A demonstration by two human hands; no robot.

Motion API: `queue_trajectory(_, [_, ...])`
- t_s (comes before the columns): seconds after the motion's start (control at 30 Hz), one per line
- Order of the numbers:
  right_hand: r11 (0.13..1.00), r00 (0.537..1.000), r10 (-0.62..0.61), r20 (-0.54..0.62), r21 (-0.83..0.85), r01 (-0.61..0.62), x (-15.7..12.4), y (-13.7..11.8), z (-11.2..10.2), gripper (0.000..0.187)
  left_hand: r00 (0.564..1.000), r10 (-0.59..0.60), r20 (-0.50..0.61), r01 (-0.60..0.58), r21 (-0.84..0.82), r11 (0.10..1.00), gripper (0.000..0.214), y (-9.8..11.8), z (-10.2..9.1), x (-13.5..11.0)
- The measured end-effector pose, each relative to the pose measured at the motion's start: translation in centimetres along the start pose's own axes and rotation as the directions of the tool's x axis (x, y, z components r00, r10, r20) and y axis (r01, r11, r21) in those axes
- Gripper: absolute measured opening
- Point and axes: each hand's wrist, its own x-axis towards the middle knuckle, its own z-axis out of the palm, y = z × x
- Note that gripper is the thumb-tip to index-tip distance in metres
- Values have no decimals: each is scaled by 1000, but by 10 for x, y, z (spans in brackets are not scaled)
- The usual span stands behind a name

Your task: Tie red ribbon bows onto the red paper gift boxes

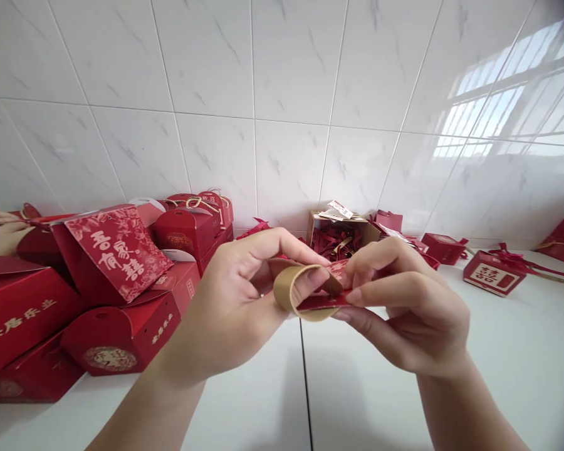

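Note:
A small red card piece [320,302] with a tan curled strap [283,292] is held up between both hands, above the table. My left hand [239,300] is closed on the strap; its thumb reaches inside the curl and its index finger lies over the top. From the other side, my right hand [408,307] pinches the red card's right end between thumb and fingers. The inside faces of both pieces look tan or brown. How the strap joins the card is partly hidden by the fingers.
Red gift boxes [122,332] are piled at the left, beside another person's hand [0,222]. A cardboard box [369,232] of red ribbons stands by the tiled wall [291,69]. A small red box [493,272] with a ribbon sits right on the white table [521,338].

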Motion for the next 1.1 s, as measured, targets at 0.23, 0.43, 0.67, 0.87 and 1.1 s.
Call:
queue_trajectory(0.23, [1000,1000,-4,6,15,4,0,1,-1,21,1000,-29,5,29,-33,999,1,0,0,0])
queue_trajectory(0.43, [999,1000,-11,5,31,11,1,3,-2,24,999,-33,17,34,-28,999,5,-1,-1,-3])
queue_trajectory(0.67, [999,1000,-10,-13,45,11,1,4,-3,25,1000,5,26,-6,43,999,4,1,0,-4])
queue_trajectory(0.87, [999,997,-35,-63,-11,35,1,3,-3,24,994,18,106,-23,50,999,6,2,-1,-6])
queue_trajectory(1.1, [993,993,-88,-82,-87,81,1,7,0,23,981,97,170,-95,-17,995,18,-2,-2,-6])
